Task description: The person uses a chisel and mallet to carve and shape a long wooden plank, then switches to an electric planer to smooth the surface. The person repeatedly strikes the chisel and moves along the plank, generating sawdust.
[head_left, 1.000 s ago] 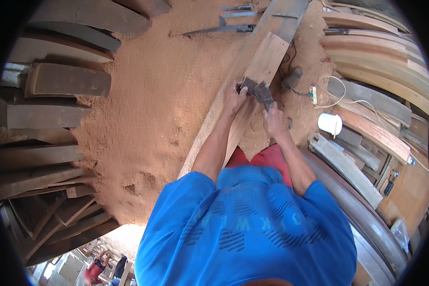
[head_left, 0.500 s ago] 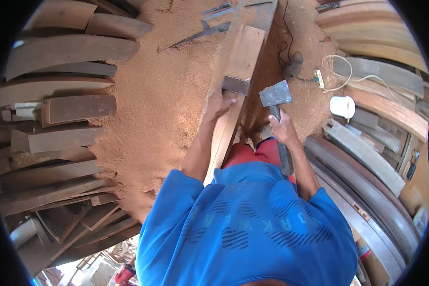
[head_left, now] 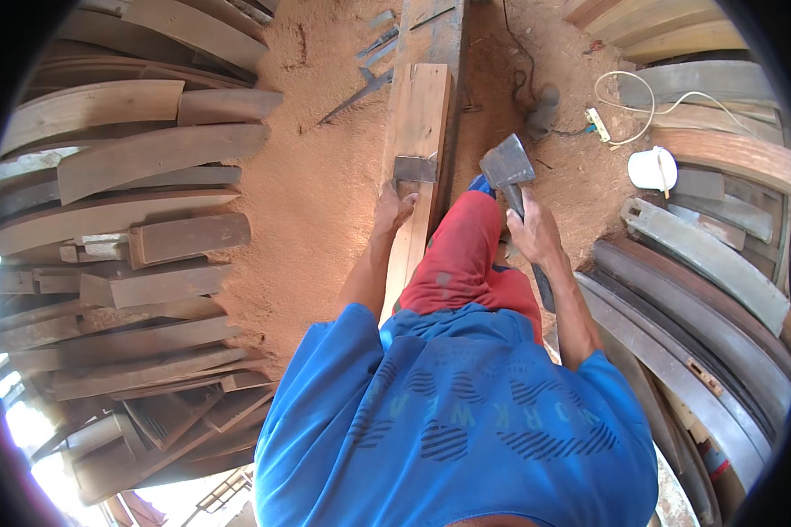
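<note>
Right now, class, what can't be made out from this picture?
In the head view:
Wooden board: near end hidden behind the blue shirt.
Hatchet: middle of its handle covered by the right hand.
Beam beneath: far end cut off by the top edge.
Left hand: some fingertips hidden by the hand itself.

Axe head (head_left: pixel 508 164) of metal (dull, matt)

Long grey wooden worktop (head_left: pixel 427 46): long light-brown rectangular wooden board (head_left: pixel 420 112) | brown sawdust-covered floor (head_left: pixel 312 189): oblong white power strip (head_left: pixel 598 126)
</note>
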`<state>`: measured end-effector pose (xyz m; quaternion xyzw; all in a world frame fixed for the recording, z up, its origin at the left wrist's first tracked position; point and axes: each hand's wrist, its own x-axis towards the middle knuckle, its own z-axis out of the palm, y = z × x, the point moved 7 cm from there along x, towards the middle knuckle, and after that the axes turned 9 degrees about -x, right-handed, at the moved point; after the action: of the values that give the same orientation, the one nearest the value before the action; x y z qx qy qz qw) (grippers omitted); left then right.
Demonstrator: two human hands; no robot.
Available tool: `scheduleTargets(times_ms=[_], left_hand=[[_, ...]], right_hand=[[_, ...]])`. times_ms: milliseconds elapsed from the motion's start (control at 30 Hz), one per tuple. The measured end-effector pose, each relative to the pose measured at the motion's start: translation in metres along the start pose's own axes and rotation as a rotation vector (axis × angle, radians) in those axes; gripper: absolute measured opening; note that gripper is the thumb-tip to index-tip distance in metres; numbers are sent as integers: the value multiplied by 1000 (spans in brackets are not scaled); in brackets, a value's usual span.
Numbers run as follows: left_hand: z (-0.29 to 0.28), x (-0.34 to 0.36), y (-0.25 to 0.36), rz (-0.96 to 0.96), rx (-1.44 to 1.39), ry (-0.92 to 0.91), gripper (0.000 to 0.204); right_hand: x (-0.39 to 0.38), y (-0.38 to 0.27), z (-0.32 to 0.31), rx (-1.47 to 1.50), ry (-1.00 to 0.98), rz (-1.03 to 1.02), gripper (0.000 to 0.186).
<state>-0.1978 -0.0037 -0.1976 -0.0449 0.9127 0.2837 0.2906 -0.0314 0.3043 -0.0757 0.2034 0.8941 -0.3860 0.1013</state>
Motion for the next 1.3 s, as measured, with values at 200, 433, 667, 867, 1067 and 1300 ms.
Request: scheduleTargets(times_ms=[200,433,667,867,1067,1300], left_hand=[[-5,5,1,67,74,25,86],[-24,34,8,-42,-517,-381,73],[-6,74,14,320,-298,-396,67],[-8,86,-2,384,-389,-532,65],[-13,74,8,527,-281,-481,71],[-17,56,0,475,-740,-294,60]], right_hand=[[2,-63,-4,92,199,-295,42],[8,-63,55,-117,1,-6,41],[17,-98,86,-257,14,31,40],[31,-136,98,-426,120,-103,35],[53,-98,140,-500,-25,77,35],[54,-102,133,-446,-82,158,40]])
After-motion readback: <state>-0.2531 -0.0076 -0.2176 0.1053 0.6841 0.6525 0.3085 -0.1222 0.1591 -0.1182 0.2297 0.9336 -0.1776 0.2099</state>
